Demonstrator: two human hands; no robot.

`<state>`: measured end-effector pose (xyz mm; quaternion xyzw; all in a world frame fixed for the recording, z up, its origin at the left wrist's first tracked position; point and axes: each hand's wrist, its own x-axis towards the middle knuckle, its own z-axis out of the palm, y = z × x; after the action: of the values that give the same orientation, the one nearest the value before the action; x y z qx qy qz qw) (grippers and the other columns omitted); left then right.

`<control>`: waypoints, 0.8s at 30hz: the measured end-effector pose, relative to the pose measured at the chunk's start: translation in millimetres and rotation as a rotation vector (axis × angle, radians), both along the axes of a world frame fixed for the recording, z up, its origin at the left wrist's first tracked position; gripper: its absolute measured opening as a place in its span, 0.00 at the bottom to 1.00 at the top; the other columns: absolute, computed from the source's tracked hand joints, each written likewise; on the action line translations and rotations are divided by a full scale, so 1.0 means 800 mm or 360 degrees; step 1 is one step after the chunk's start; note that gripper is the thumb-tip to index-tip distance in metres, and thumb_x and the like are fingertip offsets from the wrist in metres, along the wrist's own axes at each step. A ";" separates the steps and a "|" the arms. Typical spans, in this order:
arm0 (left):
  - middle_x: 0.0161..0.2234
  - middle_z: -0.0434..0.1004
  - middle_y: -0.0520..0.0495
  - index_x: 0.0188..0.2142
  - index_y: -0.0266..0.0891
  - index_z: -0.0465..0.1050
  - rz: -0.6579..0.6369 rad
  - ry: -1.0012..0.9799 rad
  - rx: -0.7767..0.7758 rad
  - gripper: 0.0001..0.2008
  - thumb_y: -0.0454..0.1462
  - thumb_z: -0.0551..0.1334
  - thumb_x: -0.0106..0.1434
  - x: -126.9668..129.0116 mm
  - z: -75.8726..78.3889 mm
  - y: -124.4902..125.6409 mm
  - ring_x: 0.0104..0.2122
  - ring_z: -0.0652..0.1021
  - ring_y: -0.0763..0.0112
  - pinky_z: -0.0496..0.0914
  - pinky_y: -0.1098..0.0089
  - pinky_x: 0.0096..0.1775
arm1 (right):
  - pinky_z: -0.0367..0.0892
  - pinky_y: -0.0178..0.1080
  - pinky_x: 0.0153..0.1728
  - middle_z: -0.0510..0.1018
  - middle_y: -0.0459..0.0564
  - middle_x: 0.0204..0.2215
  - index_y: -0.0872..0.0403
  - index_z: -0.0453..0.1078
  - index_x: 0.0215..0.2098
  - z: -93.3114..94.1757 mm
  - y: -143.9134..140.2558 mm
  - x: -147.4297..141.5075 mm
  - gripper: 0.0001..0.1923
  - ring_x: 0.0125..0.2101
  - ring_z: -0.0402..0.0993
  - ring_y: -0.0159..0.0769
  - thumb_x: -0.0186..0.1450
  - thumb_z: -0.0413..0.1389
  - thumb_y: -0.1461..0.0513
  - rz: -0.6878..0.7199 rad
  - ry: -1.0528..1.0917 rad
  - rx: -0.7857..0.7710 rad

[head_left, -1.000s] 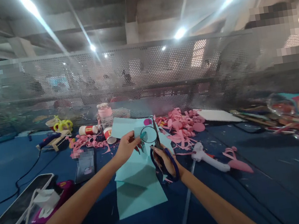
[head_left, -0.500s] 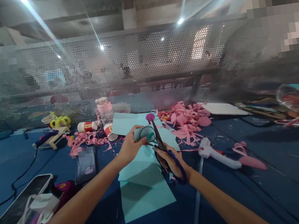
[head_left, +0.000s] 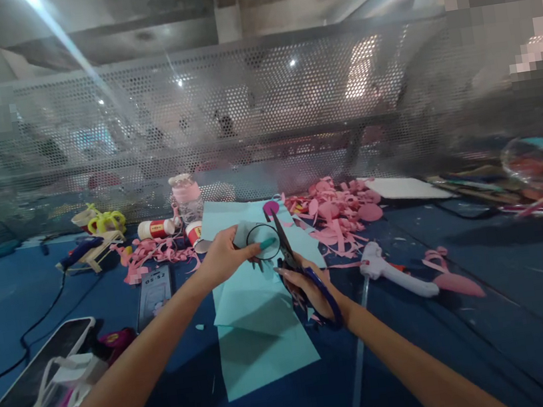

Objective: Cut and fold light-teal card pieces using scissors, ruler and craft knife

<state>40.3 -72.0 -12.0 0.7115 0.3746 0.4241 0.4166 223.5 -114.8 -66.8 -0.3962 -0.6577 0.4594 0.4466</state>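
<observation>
Blue tabletop (head_left: 474,350): scissors (head_left: 306,276) on paper (head_left: 250,233)

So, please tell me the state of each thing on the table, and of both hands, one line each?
left hand: pinching a small light blue paper piece, held up.
right hand: gripping the blue scissors, blades at the paper piece.
light blue sheets: flat on the table.
glue gun: lying on its side.
pink scraps: loose heap.
phone: flat, screen dark.
</observation>
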 end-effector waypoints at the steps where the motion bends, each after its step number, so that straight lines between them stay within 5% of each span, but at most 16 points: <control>1: 0.20 0.70 0.54 0.28 0.35 0.66 -0.0006 0.0012 0.0002 0.15 0.44 0.66 0.49 -0.001 -0.001 0.001 0.21 0.72 0.76 0.67 0.75 0.24 | 0.53 0.31 0.16 0.58 0.37 0.16 0.52 0.54 0.27 0.001 0.000 0.000 0.14 0.15 0.56 0.24 0.60 0.52 0.52 -0.0005 -0.0006 -0.0006; 24: 0.19 0.68 0.54 0.27 0.36 0.66 -0.0140 0.0080 -0.0067 0.16 0.45 0.67 0.47 -0.007 0.007 0.004 0.20 0.69 0.78 0.65 0.76 0.23 | 0.53 0.31 0.14 0.58 0.37 0.15 0.52 0.56 0.31 0.005 -0.004 0.003 0.15 0.15 0.55 0.24 0.62 0.50 0.50 0.0016 -0.0126 0.0047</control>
<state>34.4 -69.1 -6.3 0.7288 0.3622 0.3793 0.4401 225.6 -118.0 -62.6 -0.4040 -0.6836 0.4358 0.4238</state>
